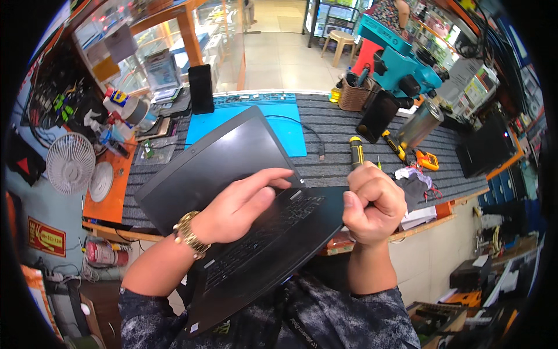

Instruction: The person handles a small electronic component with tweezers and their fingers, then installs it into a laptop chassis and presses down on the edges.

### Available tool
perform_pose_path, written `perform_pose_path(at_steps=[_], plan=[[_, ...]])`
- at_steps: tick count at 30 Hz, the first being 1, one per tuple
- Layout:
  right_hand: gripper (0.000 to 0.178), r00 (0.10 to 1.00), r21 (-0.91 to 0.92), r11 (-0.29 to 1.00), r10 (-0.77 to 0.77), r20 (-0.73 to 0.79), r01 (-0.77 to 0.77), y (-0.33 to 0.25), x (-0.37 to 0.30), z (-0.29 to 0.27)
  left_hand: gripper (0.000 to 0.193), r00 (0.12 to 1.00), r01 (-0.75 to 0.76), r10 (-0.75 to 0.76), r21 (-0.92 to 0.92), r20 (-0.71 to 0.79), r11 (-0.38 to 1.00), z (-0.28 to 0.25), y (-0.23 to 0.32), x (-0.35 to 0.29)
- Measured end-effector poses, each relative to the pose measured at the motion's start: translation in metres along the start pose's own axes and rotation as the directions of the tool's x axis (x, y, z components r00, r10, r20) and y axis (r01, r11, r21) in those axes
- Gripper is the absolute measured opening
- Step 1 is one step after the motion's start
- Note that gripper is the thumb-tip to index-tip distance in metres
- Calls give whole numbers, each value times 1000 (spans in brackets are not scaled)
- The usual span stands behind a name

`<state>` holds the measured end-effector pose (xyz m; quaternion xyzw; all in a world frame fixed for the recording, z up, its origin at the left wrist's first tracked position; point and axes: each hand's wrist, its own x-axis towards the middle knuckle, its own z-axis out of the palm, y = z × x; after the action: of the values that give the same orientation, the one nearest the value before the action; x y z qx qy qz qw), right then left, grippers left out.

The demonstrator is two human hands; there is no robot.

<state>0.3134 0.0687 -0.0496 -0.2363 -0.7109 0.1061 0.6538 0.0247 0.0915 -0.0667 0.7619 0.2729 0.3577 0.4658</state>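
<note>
An open black laptop [224, 157] lies tilted across the front edge of the workbench, its base reaching out over my lap. My left hand [241, 206], with a gold watch [189, 235] on the wrist, hovers over or rests on the keyboard [279, 224]. Its fingers are stretched toward the hinge; whether they touch is unclear. At the base's right corner, my right hand [376, 203] is closed on the laptop, thumb toward its edge and fingers curled. Just beyond that hand stands a yellow and black screwdriver [356, 150], its lower end hidden.
Behind the screen lies a blue work mat [288, 131] with a cable [317, 136] beside it. A teal microscope [401, 67], a metal can [421, 125], a dark phone [376, 116] and an orange multimeter [427, 160] crowd the right. A white fan [70, 163] stands left.
</note>
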Motion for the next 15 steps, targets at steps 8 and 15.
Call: perform_pose_path(at_steps=[8, 15], plan=[[28, 1000, -26, 1000, 2, -7, -2, -2, -5, 3, 75, 959, 241, -234, -24, 161, 970, 19, -38, 20], [28, 1000, -13, 1000, -12, -16, 11, 1, -6, 5, 74, 940, 292, -278, -41, 196, 956, 35, -50, 27]])
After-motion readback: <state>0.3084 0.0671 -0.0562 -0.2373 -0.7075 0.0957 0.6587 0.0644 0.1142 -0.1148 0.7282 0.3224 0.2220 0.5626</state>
